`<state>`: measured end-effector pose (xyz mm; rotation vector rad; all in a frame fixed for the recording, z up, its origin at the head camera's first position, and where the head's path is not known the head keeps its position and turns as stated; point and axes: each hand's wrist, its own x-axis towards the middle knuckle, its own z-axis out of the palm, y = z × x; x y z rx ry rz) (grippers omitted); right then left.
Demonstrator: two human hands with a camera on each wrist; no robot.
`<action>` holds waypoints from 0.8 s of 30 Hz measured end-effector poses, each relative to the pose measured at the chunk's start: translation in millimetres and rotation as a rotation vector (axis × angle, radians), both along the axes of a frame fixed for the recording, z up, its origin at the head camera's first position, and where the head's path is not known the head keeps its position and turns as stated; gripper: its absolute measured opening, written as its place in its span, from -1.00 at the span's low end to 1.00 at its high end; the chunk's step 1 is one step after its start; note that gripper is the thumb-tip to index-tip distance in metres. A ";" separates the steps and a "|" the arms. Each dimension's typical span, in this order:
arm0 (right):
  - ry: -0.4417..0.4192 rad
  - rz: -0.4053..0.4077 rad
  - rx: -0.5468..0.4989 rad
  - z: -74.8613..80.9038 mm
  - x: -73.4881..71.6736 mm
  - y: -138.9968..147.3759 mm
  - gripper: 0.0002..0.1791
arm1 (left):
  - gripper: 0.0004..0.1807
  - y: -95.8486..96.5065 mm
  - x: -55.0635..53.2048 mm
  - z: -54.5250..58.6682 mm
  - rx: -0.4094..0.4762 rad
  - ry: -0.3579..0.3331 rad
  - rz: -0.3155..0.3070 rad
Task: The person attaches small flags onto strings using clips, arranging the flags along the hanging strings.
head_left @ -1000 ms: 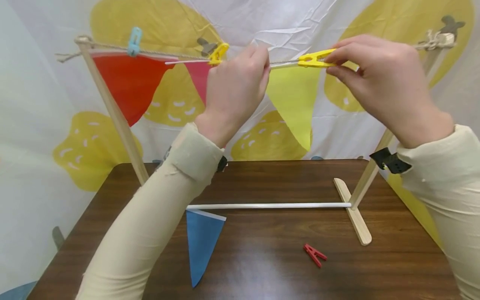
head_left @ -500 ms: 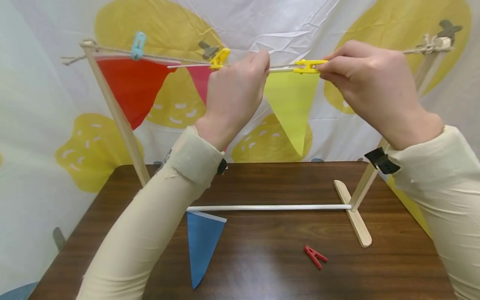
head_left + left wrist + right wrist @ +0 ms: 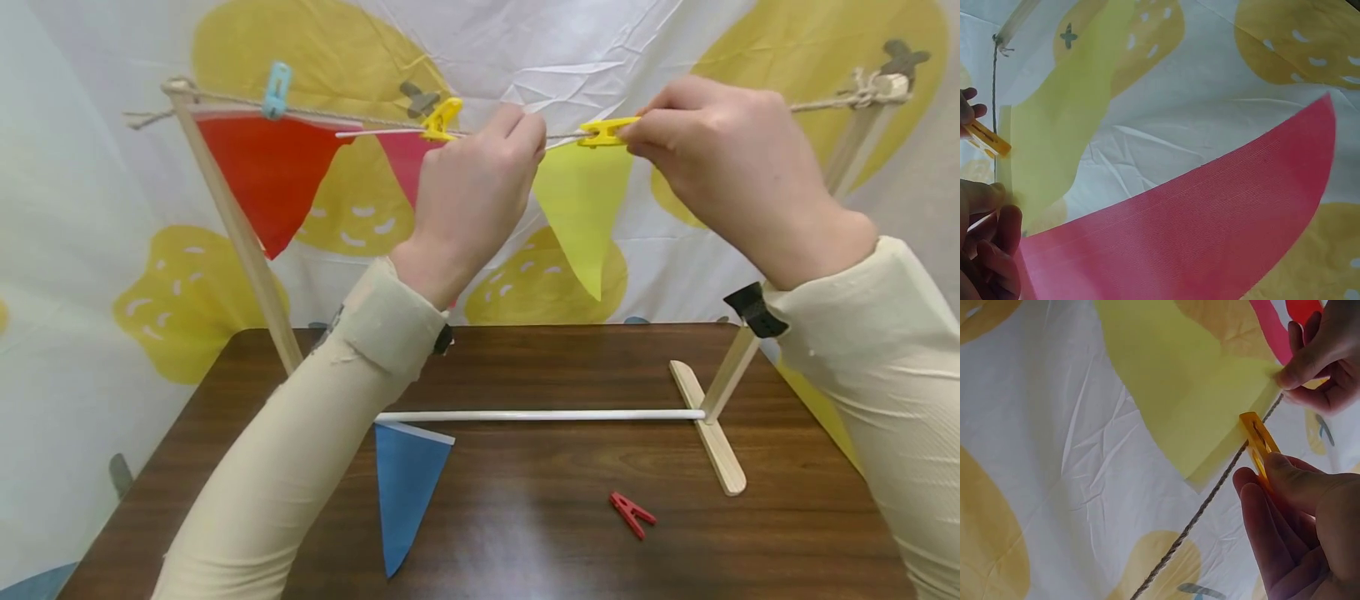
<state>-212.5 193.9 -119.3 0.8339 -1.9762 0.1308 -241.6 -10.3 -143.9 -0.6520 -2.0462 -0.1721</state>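
My left hand (image 3: 476, 192) pinches the top left corner of a yellow pennant (image 3: 583, 208) up at the twine (image 3: 1188, 530). Between thumb and fingers, my right hand (image 3: 742, 171) holds a yellow clothespin (image 3: 602, 132). In the right wrist view its tip overlaps the twine and the pennant's pale top edge. The pennant hangs below the line. To the left, another yellow clothespin (image 3: 442, 120) sits on the line at a pink pennant (image 3: 1166, 231), partly hidden by my left hand. A red pennant (image 3: 270, 179) hangs under a light blue clothespin (image 3: 277, 90).
Two wooden posts, left (image 3: 240, 233) and right (image 3: 723, 375), bear the twine, and a white rod (image 3: 540, 415) runs low between them. On the brown table (image 3: 525, 517) lie a blue pennant (image 3: 408, 492) and a red clothespin (image 3: 632, 514). A lemon-print cloth hangs behind.
My right hand has moved left with the yellow clothespin, farther over the pennant's top edge. The clothespin's spread has narrowed since half a second ago. My left hand stays nearly in place.
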 end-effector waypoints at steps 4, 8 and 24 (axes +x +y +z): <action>-0.014 -0.009 0.001 -0.1 -0.1 -2.7 -0.92 | -0.72 -0.5 -0.4 -1.3 -0.005 0.004 -0.012; -0.008 -0.011 0.020 -0.2 0.0 -4.5 -0.90 | -0.73 -1.6 -0.7 -1.7 -0.011 -0.005 -0.023; 0.016 -0.051 0.040 -1.0 -3.5 -3.2 -0.84 | -0.73 -5.8 -5.0 -4.8 0.027 0.023 -0.066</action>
